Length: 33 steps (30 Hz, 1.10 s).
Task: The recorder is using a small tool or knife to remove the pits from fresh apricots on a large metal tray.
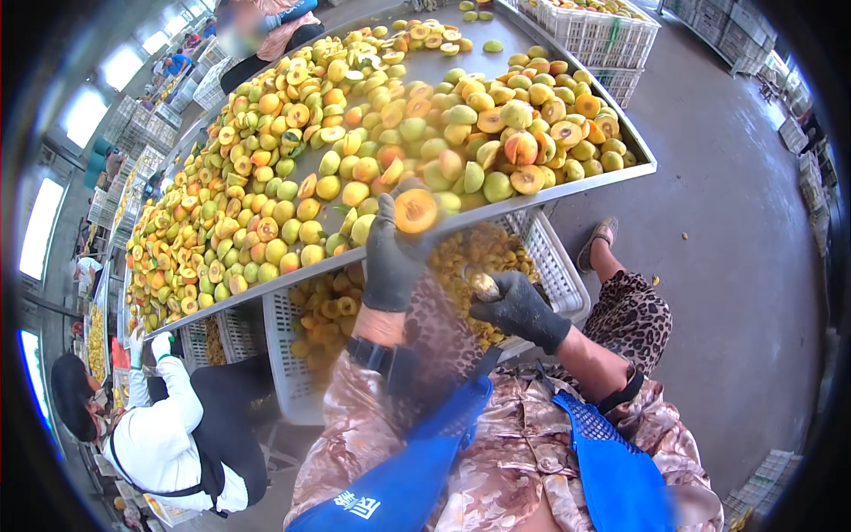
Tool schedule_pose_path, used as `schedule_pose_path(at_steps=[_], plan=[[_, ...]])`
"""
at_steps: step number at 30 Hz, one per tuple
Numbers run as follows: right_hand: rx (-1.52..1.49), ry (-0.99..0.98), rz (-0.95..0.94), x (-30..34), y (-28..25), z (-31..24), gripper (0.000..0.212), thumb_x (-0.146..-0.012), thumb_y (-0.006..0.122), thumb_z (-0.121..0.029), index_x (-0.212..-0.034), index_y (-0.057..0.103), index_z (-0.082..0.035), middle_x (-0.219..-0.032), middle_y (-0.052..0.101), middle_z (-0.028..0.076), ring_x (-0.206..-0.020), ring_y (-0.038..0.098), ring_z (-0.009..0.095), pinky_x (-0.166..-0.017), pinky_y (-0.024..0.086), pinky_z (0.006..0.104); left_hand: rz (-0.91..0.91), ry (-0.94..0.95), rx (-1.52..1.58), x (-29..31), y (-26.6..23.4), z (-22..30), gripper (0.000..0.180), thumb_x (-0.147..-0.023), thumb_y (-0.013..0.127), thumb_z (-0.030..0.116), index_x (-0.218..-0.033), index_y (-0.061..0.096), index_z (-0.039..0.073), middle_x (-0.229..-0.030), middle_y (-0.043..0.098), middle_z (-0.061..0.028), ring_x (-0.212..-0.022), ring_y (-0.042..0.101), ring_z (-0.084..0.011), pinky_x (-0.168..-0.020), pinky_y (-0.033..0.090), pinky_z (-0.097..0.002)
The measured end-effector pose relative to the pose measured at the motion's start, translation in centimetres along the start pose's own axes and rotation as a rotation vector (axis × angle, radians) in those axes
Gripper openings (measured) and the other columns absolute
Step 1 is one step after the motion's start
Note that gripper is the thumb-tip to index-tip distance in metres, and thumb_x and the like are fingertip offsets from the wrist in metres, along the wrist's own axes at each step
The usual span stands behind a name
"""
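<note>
A cut peach half (416, 213), its orange flesh and round hollow facing up, is held in the fingers of my left hand (392, 262), in a dark grey glove at the table's near edge. My right hand (525, 310), gloved alike, is closed round a small pale, shiny object with a rounded end (484, 285); its kind cannot be made out. Beyond my hands, a metal-rimmed table (456, 66) bears a heap of yellow-green peaches (292, 191), some whole and some halved. Below my hands, white plastic crates (554, 257) hold peach pieces (483, 253).
To my left a person in white sleeves (164, 434) works at the same table; another person (270, 31) is at its far side. Stacked crates (612, 40) stand at the far right. Grey floor (727, 230) stretches to the right, and a sandalled foot (598, 241) rests there.
</note>
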State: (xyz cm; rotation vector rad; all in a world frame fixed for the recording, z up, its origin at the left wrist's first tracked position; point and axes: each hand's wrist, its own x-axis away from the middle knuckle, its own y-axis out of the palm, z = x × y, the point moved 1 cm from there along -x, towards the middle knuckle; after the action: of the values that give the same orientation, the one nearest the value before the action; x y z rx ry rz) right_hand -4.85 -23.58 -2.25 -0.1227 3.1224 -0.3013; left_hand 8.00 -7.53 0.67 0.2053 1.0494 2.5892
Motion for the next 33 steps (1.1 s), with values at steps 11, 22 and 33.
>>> schedule_pose_path(at_steps=[11,22,33], plan=[[-0.162,0.174,0.122,0.2,0.6,-3.4,0.019,-0.084,0.067,-0.013,-0.090,0.067,0.005,-0.077,0.069,0.013,-0.073,0.058,0.010,-0.067,0.049,0.0334,-0.089,-0.009,-0.093,6.7,6.6,-1.4,0.041,-0.104,0.041,0.027,-0.126,0.056,-0.003,-0.117,0.061,-0.0156,-0.101,0.063,-0.0235,-0.090,0.052,-0.0356],[-0.308,0.200,0.098,1.4,1.6,-4.7,0.004,-0.083,0.058,-0.005,-0.080,0.060,-0.004,-0.061,0.054,0.000,-0.043,0.051,0.010,-0.039,0.041,0.0251,-0.073,0.162,-0.280,6.9,6.1,-2.1,0.041,-0.106,0.043,0.030,-0.104,0.065,-0.005,-0.103,0.068,-0.0126,-0.095,0.066,-0.0183,-0.087,0.053,-0.0321],[-0.054,0.016,0.196,0.4,0.4,-3.3,0.011,-0.087,0.064,-0.008,-0.088,0.069,0.001,-0.075,0.063,-0.003,-0.068,0.054,0.005,-0.059,0.046,0.0264,-0.106,0.073,-0.222,6.0,6.6,-2.5,0.033,-0.101,0.055,0.027,-0.102,0.066,-0.004,-0.095,0.069,-0.0128,-0.085,0.067,-0.0187,-0.079,0.055,-0.0304]])
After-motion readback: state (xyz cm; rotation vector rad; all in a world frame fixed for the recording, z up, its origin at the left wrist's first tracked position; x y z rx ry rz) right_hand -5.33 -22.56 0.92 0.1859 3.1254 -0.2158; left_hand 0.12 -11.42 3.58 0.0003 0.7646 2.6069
